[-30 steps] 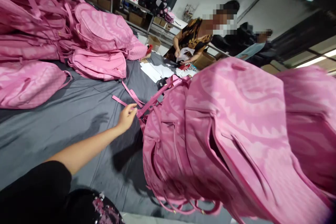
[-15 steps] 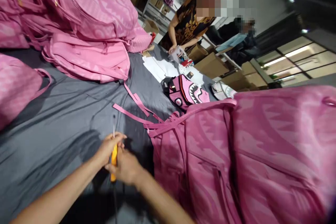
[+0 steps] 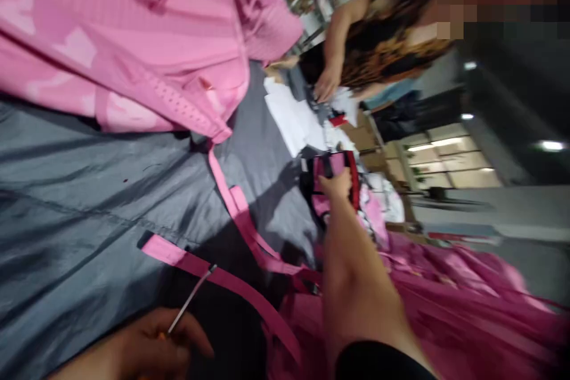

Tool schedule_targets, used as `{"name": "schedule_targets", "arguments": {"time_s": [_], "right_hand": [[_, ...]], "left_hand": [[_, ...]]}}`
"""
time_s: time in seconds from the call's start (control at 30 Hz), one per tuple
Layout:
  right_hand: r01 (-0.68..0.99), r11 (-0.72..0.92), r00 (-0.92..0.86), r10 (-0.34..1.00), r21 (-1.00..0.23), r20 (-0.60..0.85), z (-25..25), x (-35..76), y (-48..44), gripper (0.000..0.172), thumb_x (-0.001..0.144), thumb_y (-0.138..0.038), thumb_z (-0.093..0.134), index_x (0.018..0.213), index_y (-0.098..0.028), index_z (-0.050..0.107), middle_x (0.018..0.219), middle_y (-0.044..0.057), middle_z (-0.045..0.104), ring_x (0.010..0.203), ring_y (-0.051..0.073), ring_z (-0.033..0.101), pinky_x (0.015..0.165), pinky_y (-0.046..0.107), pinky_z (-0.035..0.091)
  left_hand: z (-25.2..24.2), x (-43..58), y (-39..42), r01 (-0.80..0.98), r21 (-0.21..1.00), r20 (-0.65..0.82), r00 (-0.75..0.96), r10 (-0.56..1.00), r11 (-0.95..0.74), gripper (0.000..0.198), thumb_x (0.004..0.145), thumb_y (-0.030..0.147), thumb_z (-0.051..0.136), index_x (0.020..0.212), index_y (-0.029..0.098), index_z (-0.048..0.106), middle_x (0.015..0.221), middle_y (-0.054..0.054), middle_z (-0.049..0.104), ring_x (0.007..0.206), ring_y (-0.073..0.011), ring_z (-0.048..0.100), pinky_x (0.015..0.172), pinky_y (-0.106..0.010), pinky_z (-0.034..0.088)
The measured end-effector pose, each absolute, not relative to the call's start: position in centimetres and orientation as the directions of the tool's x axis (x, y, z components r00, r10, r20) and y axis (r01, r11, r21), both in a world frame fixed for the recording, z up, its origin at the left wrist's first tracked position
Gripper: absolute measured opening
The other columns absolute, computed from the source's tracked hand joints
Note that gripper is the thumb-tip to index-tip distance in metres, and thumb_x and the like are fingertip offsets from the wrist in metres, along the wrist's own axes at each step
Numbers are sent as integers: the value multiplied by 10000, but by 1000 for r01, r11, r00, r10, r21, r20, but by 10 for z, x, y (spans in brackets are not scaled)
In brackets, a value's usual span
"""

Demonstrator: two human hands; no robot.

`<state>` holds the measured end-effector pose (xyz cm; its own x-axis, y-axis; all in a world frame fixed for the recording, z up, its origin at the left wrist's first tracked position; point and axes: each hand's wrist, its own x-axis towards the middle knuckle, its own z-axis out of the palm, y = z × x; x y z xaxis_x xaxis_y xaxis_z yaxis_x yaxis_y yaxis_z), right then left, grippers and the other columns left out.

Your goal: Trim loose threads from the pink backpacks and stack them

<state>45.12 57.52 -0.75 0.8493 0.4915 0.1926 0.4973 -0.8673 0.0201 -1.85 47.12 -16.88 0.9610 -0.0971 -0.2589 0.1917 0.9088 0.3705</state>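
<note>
At the lower left, my left hand (image 3: 155,341) is closed around a tool with an orange handle (image 3: 162,335). A thin metal shaft (image 3: 191,306) with a dark tip sticks out of the fist, over a loose pink strap (image 3: 178,256). My right hand (image 3: 337,183) reaches far forward and grips a small pink and black bag (image 3: 321,200) with red trim. Its fingers are partly hidden and blurred. Below my right forearm lie pink patterned backpacks (image 3: 472,303).
More pink backpacks (image 3: 178,59) fill the upper left of the grey cloth-covered table (image 3: 89,184). White papers (image 3: 291,116) lie beyond the small bag. Across the table stands another person (image 3: 387,29), one hand (image 3: 328,80) near the papers. Cardboard boxes (image 3: 363,139) sit behind.
My right hand has left the orange-handled tool and moved forward onto the small bag. The tool stays in my left hand, now lower in view. The camera has tilted and come closer.
</note>
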Motion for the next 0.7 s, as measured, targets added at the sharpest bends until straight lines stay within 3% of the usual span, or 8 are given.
{"name": "schedule_targets", "arguments": {"time_s": [0.07, 0.2, 0.33, 0.5, 0.63, 0.7], "right_hand": [[414, -910, 890, 404, 0, 210, -13, 482, 579, 859, 711, -220, 722, 1416, 36, 303, 1368, 333, 448, 1306, 364, 441, 1074, 486, 333], [221, -974, 906, 190, -39, 379, -52, 478, 590, 461, 746, -117, 645, 1200, -85, 571, 1184, 240, 623, 1182, 350, 562, 1025, 481, 369], [192, -974, 873, 114, -121, 475, -38, 416, 597, 296, 818, -119, 536, 1107, -135, 602, 1110, 208, 655, 1120, 329, 605, 977, 481, 412], [242, -902, 808, -17, -358, 588, 119, 343, 603, 298, 851, -132, 508, 1137, -184, 573, 1191, 165, 652, 1151, 321, 601, 978, 490, 444], [364, -763, 762, -86, -535, 641, 271, 286, 573, 280, 864, -151, 479, 1130, -158, 563, 1174, 176, 642, 1143, 321, 604, 990, 485, 456], [488, -680, 746, -1, -547, 666, 326, 257, 549, 241, 838, -144, 475, 1060, -136, 568, 1066, 161, 650, 1037, 310, 634, 937, 479, 488]], "left_hand": [[-160, -14, 479, 216, 374, -265, 957, -119, 902, 345, 770, 410, 713, 1051, 211, 741, 692, -47, 657, 612, -164, 594, 581, -261, 452], [-148, -13, 488, 211, 322, -362, 928, -86, 923, 331, 800, 386, 687, 1074, 205, 733, 726, -61, 681, 681, -178, 614, 618, -264, 462], [-151, -22, 487, 127, 350, -336, 942, -2, 928, 347, 825, 386, 652, 1085, 168, 727, 760, -82, 687, 721, -197, 638, 608, -262, 473], [-146, -29, 492, 29, 442, -224, 971, 79, 897, 416, 787, 388, 688, 1129, 153, 716, 848, -105, 721, 730, -188, 654, 681, -272, 504], [-133, -50, 485, -81, 395, -333, 916, 225, 915, 464, 746, 424, 736, 1160, 216, 705, 892, -93, 747, 889, -217, 692, 618, -227, 491], [-122, -70, 479, -147, 345, -396, 873, 286, 927, 432, 741, 422, 750, 1143, 271, 704, 947, -59, 756, 888, -214, 706, 549, -209, 476]]}}
